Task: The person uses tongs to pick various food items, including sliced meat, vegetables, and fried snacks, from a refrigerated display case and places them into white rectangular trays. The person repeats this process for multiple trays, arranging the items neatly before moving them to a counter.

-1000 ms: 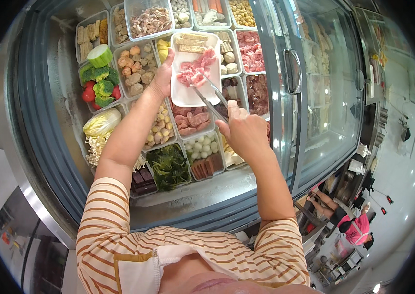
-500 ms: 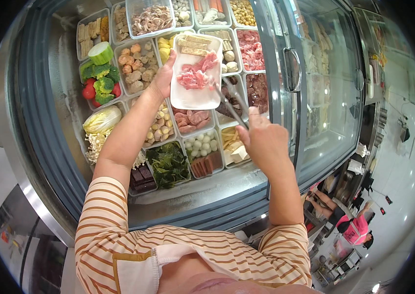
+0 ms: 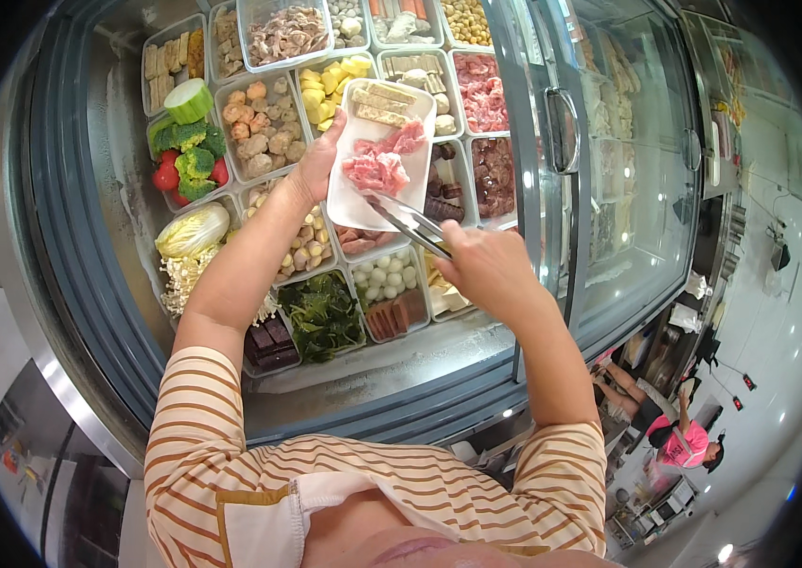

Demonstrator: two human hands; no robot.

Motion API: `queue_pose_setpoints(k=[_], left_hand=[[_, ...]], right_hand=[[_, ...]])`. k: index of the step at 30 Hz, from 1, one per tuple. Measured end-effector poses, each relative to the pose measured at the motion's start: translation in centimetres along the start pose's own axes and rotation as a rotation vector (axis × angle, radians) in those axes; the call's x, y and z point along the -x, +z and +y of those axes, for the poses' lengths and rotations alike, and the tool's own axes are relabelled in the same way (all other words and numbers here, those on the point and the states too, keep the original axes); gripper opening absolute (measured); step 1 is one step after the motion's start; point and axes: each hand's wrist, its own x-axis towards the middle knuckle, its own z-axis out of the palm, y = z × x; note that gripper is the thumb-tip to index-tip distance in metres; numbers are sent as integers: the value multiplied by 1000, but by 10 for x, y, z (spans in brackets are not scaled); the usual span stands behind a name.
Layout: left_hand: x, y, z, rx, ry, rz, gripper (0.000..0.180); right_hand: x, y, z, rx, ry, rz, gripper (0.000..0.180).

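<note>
My left hand [image 3: 314,163] holds a white rectangular plate [image 3: 355,201] by its left edge, above the food trays. Pink raw meat slices [image 3: 377,167] and pale tofu strips [image 3: 382,104] lie on the plate. Metal tongs [image 3: 407,221] are gripped in my right hand [image 3: 484,270], their tips resting on the plate's near end beside the meat. Both arms reach from the lower edge in striped sleeves.
A chilled display case [image 3: 79,284] holds several trays: meatballs [image 3: 259,128], broccoli and tomatoes [image 3: 188,161], cabbage [image 3: 191,230], dark seaweed [image 3: 323,317], white balls [image 3: 384,276], red meat [image 3: 481,90]. A sliding glass lid [image 3: 609,161] is at right. A person in pink [image 3: 680,440] is below right.
The tongs first touched the meat on the plate, then drew back toward me, and now their tips are at the plate's near end again. The plate stayed about where it was.
</note>
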Motion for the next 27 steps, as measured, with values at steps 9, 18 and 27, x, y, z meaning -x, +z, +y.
queue_pose_setpoints(k=[9, 18, 27], left_hand=[[7, -5, 5, 4, 30, 70, 69], [26, 8, 3, 150, 28, -125, 74], [59, 82, 7, -37, 0, 145, 70]], right_hand=[[-17, 19, 10, -302, 257, 222, 34], [21, 6, -14, -334, 263, 358, 51], [83, 28, -34, -199, 165, 712, 66]])
